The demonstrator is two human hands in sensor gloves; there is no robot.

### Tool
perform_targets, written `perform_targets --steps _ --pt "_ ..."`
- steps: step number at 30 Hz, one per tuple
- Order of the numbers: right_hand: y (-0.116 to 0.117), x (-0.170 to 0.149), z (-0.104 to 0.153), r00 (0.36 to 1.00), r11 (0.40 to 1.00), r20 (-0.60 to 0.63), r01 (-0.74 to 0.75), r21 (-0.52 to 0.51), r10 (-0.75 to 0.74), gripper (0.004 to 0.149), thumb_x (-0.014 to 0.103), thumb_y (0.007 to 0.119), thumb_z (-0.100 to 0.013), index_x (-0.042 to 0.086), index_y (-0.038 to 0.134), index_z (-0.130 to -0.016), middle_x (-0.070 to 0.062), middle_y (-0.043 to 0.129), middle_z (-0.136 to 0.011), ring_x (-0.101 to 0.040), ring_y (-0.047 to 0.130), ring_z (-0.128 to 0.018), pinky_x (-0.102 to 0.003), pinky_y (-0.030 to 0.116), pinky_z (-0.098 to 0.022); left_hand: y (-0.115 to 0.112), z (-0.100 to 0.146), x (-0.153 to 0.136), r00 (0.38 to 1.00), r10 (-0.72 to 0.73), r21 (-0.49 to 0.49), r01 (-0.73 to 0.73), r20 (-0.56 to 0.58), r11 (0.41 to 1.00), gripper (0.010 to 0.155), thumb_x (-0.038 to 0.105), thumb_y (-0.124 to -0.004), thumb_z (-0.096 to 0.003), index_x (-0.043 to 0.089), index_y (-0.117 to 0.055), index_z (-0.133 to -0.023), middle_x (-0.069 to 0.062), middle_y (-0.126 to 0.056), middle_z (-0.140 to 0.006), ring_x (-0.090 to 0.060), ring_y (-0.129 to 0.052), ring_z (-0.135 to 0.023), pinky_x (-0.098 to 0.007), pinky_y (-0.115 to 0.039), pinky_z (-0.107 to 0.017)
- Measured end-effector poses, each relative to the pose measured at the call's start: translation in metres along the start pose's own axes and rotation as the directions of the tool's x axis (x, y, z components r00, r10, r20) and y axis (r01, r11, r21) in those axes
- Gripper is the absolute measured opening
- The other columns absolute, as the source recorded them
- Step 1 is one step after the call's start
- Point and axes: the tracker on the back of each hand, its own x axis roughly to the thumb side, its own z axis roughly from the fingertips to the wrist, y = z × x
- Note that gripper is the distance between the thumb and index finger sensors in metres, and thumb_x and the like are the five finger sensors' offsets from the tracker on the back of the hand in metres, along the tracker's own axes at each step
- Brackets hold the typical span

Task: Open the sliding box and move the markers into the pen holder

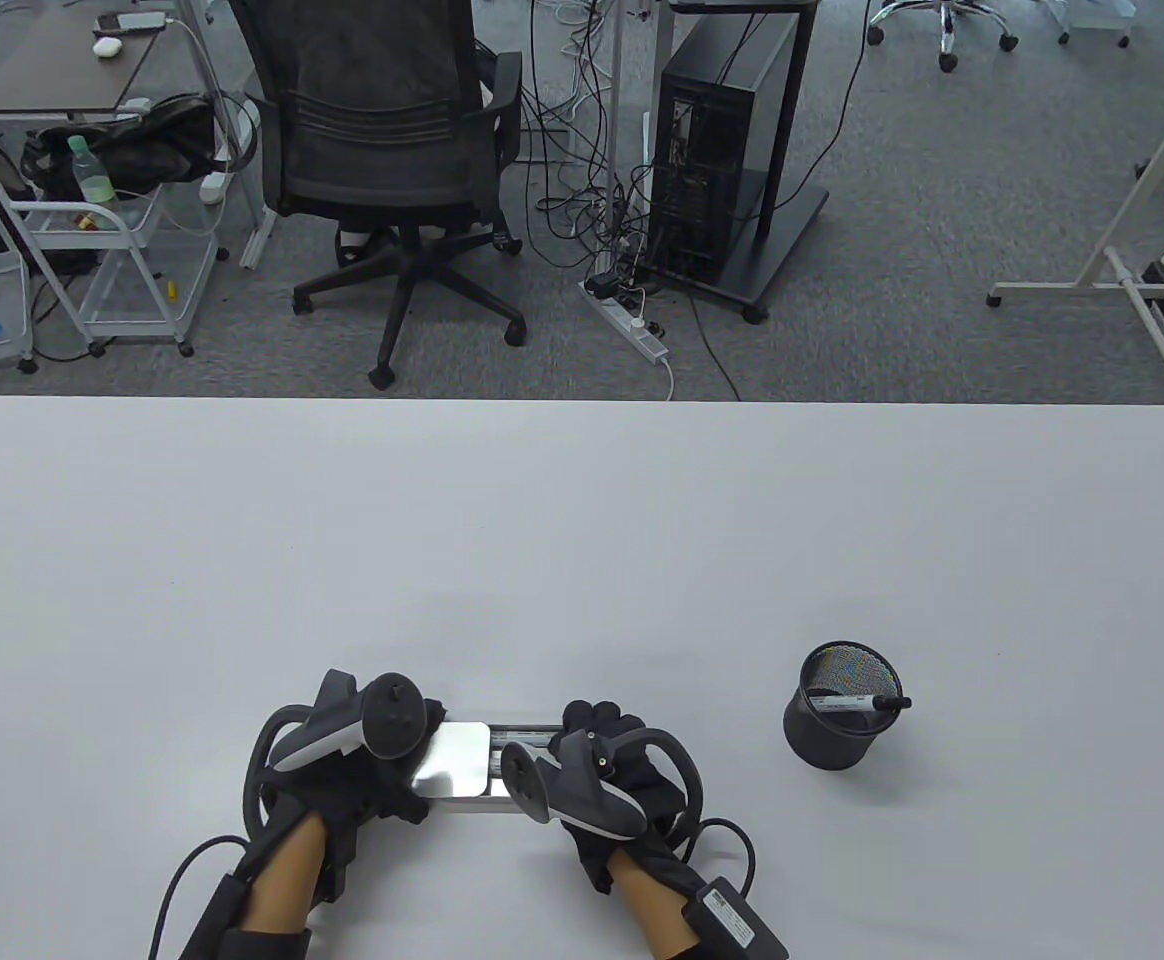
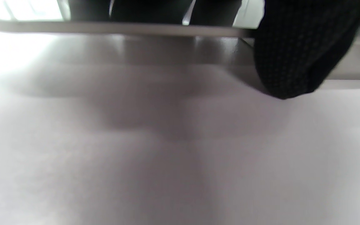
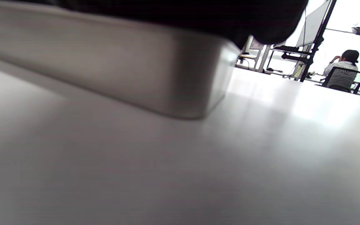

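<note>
While both grip it, sliding box (image 1: pixel 464 760) lies between left hand (image 1: pixel 362 765) and right hand (image 1: pixel 607 770)

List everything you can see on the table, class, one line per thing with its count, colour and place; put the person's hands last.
Table: one, white, fills the lower half of the table view.
Sliding box: one, silver metal, near edge, between the hands, lid partly slid open.
Pen holder: one, black mesh, right of the box, apart from it.
Marker: one, white barrel with black cap, leaning in the pen holder.
Left hand: one, black glove, on the box's left end.
Right hand: one, black glove, on the box's right end.
</note>
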Motion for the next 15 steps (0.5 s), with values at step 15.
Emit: perform_targets --steps 15 --pt "0.0005 -0.0025 0.0023 0.999 0.999 0.048 -0.02 0.033 0.019 0.024 0.018 0.097 -0.033 0.01 0.109 -0.052 0.002 0.075 -0.084 -0.022 0.079 -0.078 -0.048 0.068 -0.062 0.0003 -0.0001 0.0001 1.0 -0.003 -0.006 0.003 0.001 1.0 0.081 0.062 -0.076 -0.0433 0.039 -0.03 -0.106 -0.002 -0.033 -0.118 -0.028 -0.038 -0.106 -0.056 -0.04 -0.078"
